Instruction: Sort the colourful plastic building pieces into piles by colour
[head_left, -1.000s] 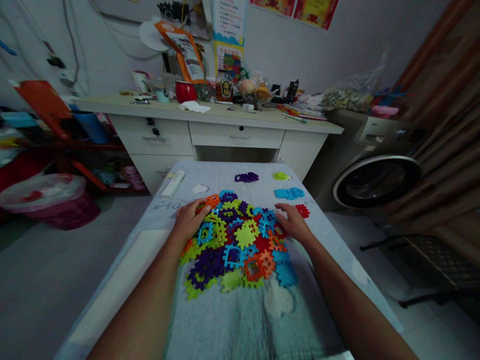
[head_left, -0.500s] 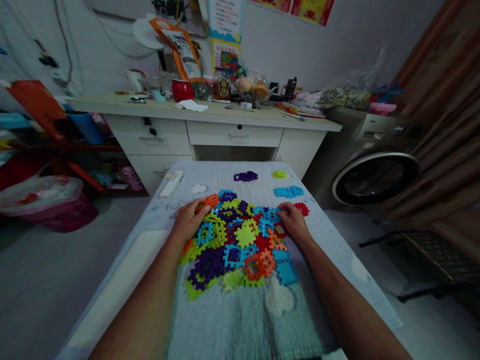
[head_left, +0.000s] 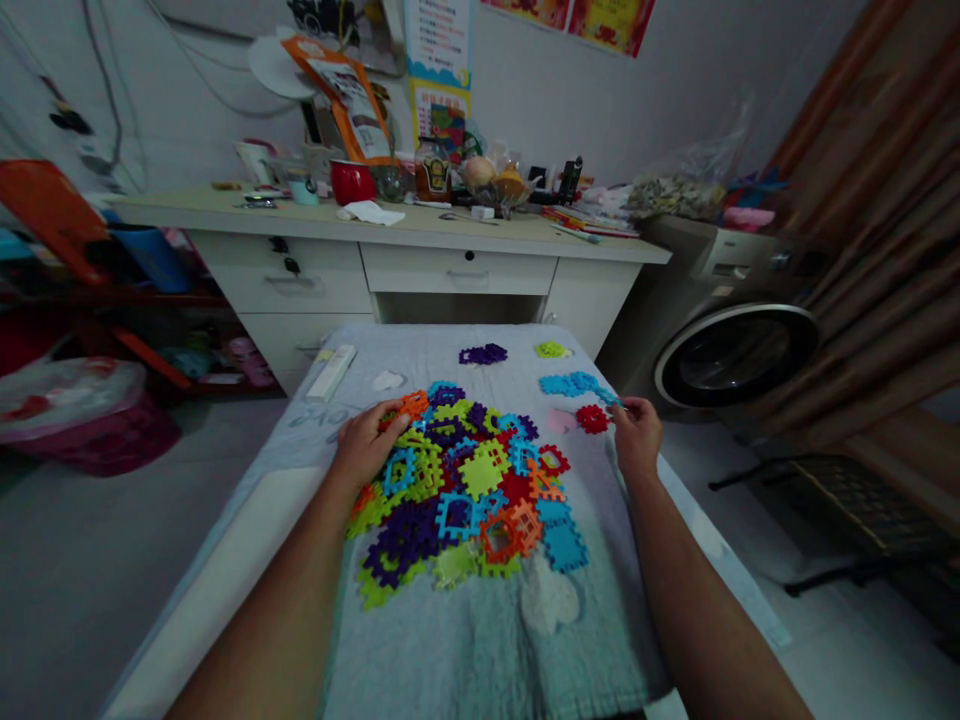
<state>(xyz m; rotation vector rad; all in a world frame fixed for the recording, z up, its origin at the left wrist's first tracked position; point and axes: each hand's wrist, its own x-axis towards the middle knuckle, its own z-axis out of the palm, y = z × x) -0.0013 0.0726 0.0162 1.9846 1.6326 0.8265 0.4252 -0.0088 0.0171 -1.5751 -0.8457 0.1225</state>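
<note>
A heap of plastic interlocking building pieces (head_left: 480, 472) in purple, green, blue, orange and red lies on the cloth-covered table. My left hand (head_left: 366, 442) rests at the heap's upper left edge, thumb and fingers apart, touching pieces beside an orange one (head_left: 414, 404). Pinched in my right hand (head_left: 637, 436) is a blue interlocking piece (head_left: 612, 399), at the right end of a row of blue pieces (head_left: 571, 384). Just left of that hand sits a small red group (head_left: 592, 418). Farther back are a purple group (head_left: 483, 354) and a green group (head_left: 551, 349).
A white box-like strip (head_left: 331, 374) lies at the table's back left. Behind stands a white desk (head_left: 420, 232) crowded with jars, a red pot (head_left: 352, 183) and papers. A washing machine (head_left: 720, 320) is at right, with a dark rack (head_left: 847, 510) nearer. A lined bin (head_left: 90, 420) stands left.
My right hand has moved right from the heap to the blue row, carrying a blue piece. My left hand stays at the heap's left edge. The view has shifted slightly.
</note>
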